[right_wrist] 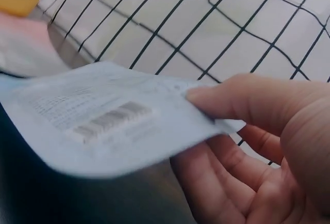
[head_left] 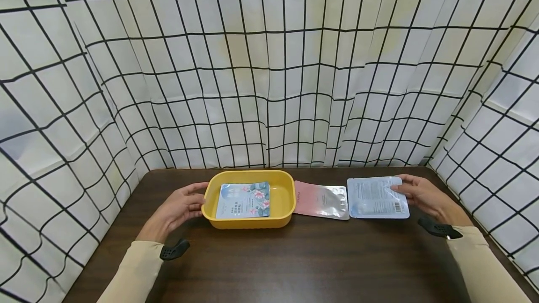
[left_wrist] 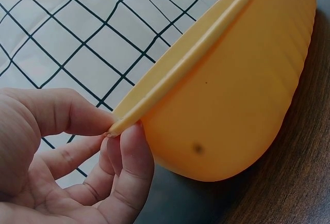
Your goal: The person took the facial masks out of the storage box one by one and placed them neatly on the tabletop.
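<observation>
A yellow plastic basin (head_left: 282, 195) stands on the table, with a blue floral sachet (head_left: 244, 200) lying inside it toward the left. My left hand (head_left: 185, 207) pinches the basin's left rim; in the left wrist view the thumb and fingertips (left_wrist: 136, 154) meet at the lip. On the right, my right hand (head_left: 423, 195) pinches the right edge of a pale blue sachet (head_left: 375, 198) with printed text and a barcode. The right wrist view shows that sachet (right_wrist: 103, 126) tilted, its near edge raised, thumb on top and fingers underneath. Between basin and blue sachet lies a pink and silver sachet (head_left: 320, 200).
The dark brown wooden table (head_left: 294, 261) carries everything. White cloth walls with a black grid (head_left: 269, 83) rise behind and on both sides. The pink and silver sachet's left end meets the basin's right side.
</observation>
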Tool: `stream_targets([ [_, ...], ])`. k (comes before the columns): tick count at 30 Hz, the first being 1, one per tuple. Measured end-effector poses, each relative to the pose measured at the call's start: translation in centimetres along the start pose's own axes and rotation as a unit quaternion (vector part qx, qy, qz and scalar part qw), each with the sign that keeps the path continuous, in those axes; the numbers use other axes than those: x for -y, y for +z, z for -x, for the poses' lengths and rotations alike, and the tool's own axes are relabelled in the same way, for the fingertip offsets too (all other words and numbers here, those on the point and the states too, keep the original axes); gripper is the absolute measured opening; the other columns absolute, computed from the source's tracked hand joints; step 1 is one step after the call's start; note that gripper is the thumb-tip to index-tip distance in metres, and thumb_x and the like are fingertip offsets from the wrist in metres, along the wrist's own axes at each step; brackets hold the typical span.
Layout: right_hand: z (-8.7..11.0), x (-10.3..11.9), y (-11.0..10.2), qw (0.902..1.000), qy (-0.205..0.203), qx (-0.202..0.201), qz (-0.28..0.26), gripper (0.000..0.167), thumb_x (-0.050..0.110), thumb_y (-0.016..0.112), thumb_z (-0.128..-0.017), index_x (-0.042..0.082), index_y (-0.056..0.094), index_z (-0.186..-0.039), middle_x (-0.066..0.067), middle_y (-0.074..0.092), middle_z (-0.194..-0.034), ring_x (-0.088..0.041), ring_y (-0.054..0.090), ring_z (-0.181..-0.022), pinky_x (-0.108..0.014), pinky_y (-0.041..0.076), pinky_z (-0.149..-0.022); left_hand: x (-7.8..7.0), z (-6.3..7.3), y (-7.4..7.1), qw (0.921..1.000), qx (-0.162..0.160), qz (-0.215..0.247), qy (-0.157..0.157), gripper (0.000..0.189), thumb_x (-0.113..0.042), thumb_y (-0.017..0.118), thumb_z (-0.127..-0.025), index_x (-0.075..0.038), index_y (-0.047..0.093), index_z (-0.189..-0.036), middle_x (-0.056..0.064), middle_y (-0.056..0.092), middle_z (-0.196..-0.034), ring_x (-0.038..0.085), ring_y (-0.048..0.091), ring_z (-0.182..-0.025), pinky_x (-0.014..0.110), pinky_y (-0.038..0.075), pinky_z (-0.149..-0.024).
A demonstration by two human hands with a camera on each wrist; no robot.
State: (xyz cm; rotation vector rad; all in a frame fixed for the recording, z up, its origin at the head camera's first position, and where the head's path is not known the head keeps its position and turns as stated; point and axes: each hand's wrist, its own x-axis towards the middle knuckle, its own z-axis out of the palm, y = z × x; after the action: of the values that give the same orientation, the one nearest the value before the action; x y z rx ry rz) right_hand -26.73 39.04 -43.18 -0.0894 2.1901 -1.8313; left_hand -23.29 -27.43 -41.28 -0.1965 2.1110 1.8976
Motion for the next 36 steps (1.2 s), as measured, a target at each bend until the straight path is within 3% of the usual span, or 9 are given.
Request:
stream_targets([
  [7,-0.7,-0.2,-0.1,0.9926,0.013,-0.025,0.118,0.055,0.026,0.07,-0.096,-0.004,0.048,-0.136,-0.007,0.07,-0.113,-0.022,0.07,-0.094,-0.039,0.06,-0.08,-0.2,0.0,0.0,1.0,0.001,0.0,0.001,0.063,-0.01,0.059,-0.099,-0.009,0.035,-0.157,0.017,0.064,-0.125,0.022,0.065,-0.09,0.032,0.059,-0.082],
  [13,-1.1,0.0,-0.1,0.9808,0.018,-0.045,0.189,0.056,0.027,0.073,-0.094,-0.007,0.052,-0.134,-0.013,0.068,-0.115,-0.023,0.066,-0.093,-0.037,0.058,-0.079,-0.2,0.0,-0.1,1.0,0.001,0.002,0.003,0.063,-0.009,0.059,-0.098,-0.009,0.034,-0.157,0.018,0.064,-0.126,0.023,0.065,-0.09,0.032,0.059,-0.083],
  [26,-1.2,0.0,0.2,0.9761,0.018,-0.048,0.211,0.054,0.025,0.065,-0.099,-0.007,0.052,-0.141,-0.029,0.056,-0.135,-0.03,0.064,-0.109,-0.05,0.055,-0.094,-0.1,0.0,0.0,1.0,0.001,0.002,-0.001,0.062,-0.009,0.059,-0.099,-0.01,0.036,-0.156,0.017,0.065,-0.123,0.022,0.065,-0.089,0.032,0.059,-0.082],
  [31,-1.2,0.2,0.0,0.9768,0.016,-0.066,0.203,0.056,0.025,0.06,-0.103,-0.008,0.046,-0.145,-0.033,0.046,-0.146,-0.045,0.053,-0.128,-0.055,0.049,-0.103,0.0,0.0,0.1,1.0,-0.002,0.001,-0.003,0.062,-0.01,0.06,-0.099,-0.01,0.036,-0.156,0.017,0.065,-0.124,0.023,0.065,-0.09,0.032,0.059,-0.082],
  [36,-1.3,0.7,0.0,0.9782,0.009,-0.078,0.192,0.062,0.031,0.06,-0.102,-0.008,0.042,-0.148,-0.032,0.042,-0.15,-0.047,0.046,-0.136,-0.053,0.047,-0.105,0.0,0.0,0.0,1.0,-0.003,0.003,-0.003,0.063,-0.009,0.06,-0.098,-0.01,0.036,-0.156,0.017,0.065,-0.123,0.023,0.065,-0.09,0.032,0.059,-0.082],
])
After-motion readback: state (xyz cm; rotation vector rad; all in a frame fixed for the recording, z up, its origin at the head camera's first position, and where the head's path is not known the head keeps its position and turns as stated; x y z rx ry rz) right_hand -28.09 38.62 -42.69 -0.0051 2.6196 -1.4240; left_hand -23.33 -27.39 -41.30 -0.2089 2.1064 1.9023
